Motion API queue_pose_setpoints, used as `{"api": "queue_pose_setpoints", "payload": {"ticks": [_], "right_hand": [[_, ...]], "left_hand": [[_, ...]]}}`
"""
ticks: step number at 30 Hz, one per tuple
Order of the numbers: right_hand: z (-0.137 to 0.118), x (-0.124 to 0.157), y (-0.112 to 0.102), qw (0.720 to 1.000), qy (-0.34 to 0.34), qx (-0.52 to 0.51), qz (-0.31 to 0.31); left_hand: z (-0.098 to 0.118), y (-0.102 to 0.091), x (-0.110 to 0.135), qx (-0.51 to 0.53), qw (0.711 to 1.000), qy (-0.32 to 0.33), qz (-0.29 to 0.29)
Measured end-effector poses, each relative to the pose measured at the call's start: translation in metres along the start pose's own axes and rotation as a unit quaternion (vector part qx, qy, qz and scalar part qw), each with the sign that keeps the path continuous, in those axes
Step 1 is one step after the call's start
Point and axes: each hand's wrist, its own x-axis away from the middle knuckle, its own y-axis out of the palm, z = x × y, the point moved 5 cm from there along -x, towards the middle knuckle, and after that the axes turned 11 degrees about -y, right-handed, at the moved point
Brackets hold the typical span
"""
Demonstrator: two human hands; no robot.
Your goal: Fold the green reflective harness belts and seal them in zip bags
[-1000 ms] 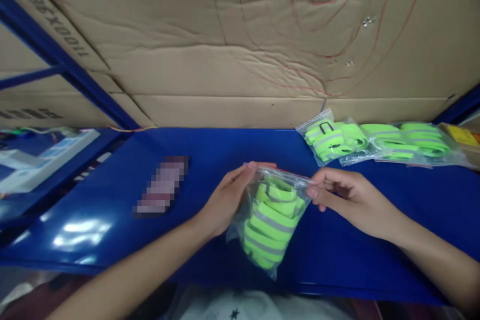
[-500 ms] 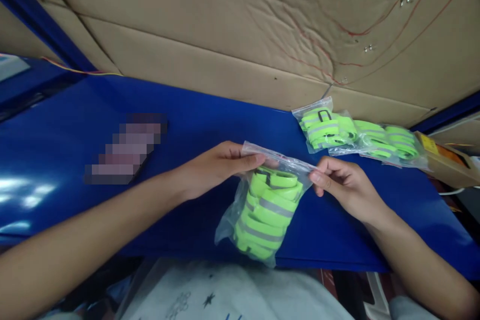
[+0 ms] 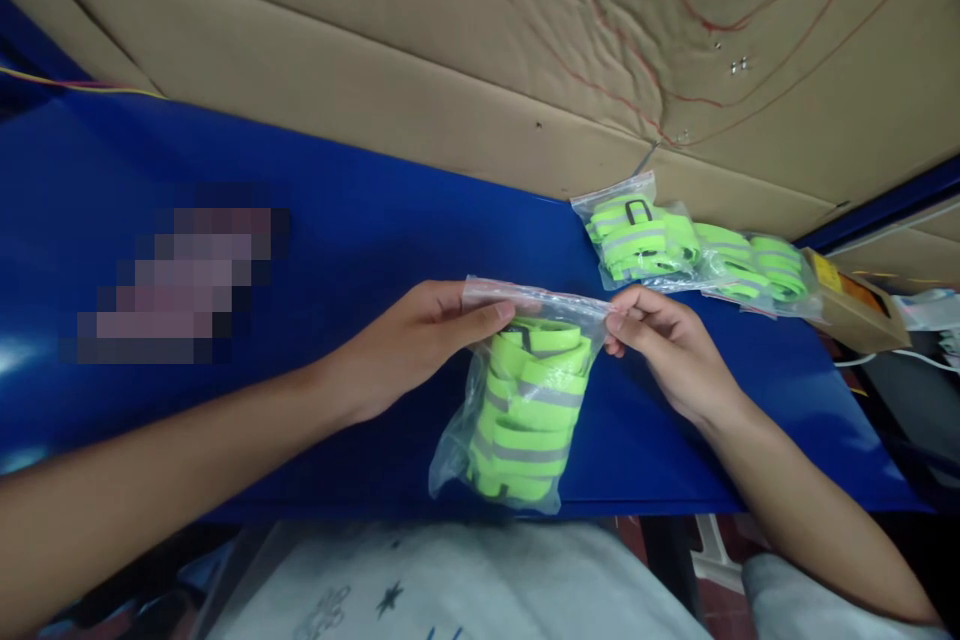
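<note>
From my remote seat I get a big creased cardboard panel point(image 3: 315, 30) at the back, red lines drawn on it. Below it, blue counter point(image 3: 375, 195). A pixelated item point(image 3: 180, 270) lies left on the counter — can't identify. Bagged neon-green straps point(image 3: 645, 240) sit in a row at back right, against the panel. Held clear zip bag point(image 3: 525, 400), green straps with grey stripes inside, hangs upright over the counter's near edge; can't tell if its bottom touches. Left hand point(image 3: 427, 335) is clamped on its top-left corner, thumb in front — right hand point(image 3: 667, 345) pinches the top-right corner. Small cardboard box point(image 3: 859, 305), far right.
</note>
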Motion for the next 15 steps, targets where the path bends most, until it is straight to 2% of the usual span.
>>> {"api": "queue_pose_setpoints", "payload": {"ticks": [5,10,15], "right_hand": [[0.002,0.006,0.001,1.0,-0.008,0.012,0.018],[0.004,0.007,0.011,1.0,0.02,-0.018,-0.011],[0.001,0.006,0.015,1.0,-0.001,0.014,-0.023]], "left_hand": [[-0.002,0.004,0.0,-0.004,1.0,0.002,-0.01],[-0.003,0.011,0.003,0.006,0.999,0.012,-0.05],[-0.005,0.015,0.004,-0.022,0.998,0.004,-0.057]]}}
